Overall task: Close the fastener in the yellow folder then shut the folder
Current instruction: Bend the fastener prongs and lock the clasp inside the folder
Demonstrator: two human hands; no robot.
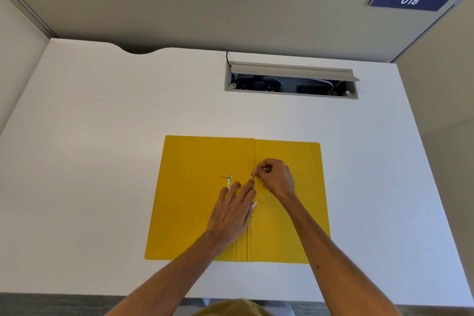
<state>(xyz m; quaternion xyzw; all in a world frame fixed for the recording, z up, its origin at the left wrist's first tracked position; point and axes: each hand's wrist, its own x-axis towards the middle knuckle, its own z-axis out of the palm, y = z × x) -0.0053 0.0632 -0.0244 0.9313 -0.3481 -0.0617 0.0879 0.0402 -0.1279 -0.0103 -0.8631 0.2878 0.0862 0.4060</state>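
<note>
Head view. Yellow folder (205, 200) lies open and flat on the white desk (102, 123), near your edge, spine running straight away from you. The fastener (252, 177) sits on that spine line, long axis along it; its lower strip shows below your left palm, pointing toward you.

Your left hand (230, 210) lies flat, fingers spread and together with nothing held, pressing the folder just left of the spine, index tip almost at the fastener's upper end. A second metal piece (229, 179) rests on the left leaf just beyond those fingertips, separate from the spine piece.

Your right hand (275, 177) is curled, thumb and forefinger pinched on a thin upstanding prong (257, 165) at the fastener's upper end. Whether the prong is bent yet, you cannot tell at this size.

What matters next: the prong is directly under your right fingertips, so the right hand is the one placed to fold it. My read is it wants laying down along the spine axis, while your left holds the leaf steady. The folder itself is not yet shut.
</note>
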